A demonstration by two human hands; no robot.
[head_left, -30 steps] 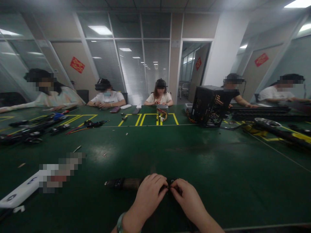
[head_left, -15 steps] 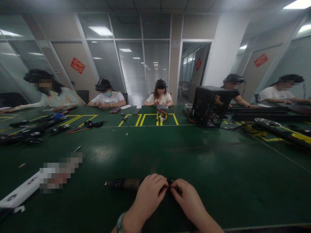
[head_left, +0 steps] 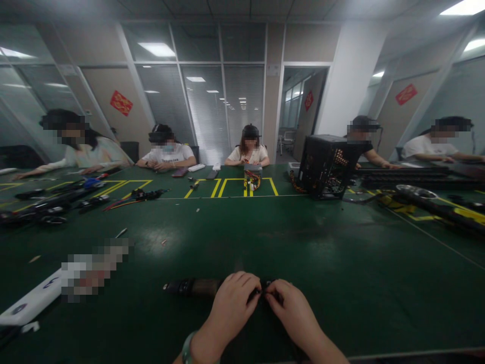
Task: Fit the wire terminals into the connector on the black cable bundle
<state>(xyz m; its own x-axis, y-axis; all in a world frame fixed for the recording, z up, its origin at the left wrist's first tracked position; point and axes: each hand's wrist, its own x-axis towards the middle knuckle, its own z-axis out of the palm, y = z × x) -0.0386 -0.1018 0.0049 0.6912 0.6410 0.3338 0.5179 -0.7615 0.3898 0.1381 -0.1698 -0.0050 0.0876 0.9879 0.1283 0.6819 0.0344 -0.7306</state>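
A long dark cylindrical item (head_left: 200, 287) with black banded sections and a brownish middle lies sideways on the green table, its narrow tip to the left. My left hand (head_left: 237, 298) curls over its right part, fingers bent and thumb pressed in. Close beside it, my right hand (head_left: 290, 306) pinches with thumb and forefinger at the item's right end. The fingertips of both hands nearly meet there. A small dark piece shows between them, but its kind is hidden by my fingers. A greenish bangle (head_left: 187, 348) circles my left wrist.
A white box-like strip (head_left: 34, 298) lies at the left with a blurred patch. Beyond are cables and black parts (head_left: 71, 194), a power supply with wires (head_left: 253, 174) and a black computer case (head_left: 326, 164). Several people sit along the far side.
My hands and the dark item stay almost in place, with only tiny finger shifts. The view has barely moved.
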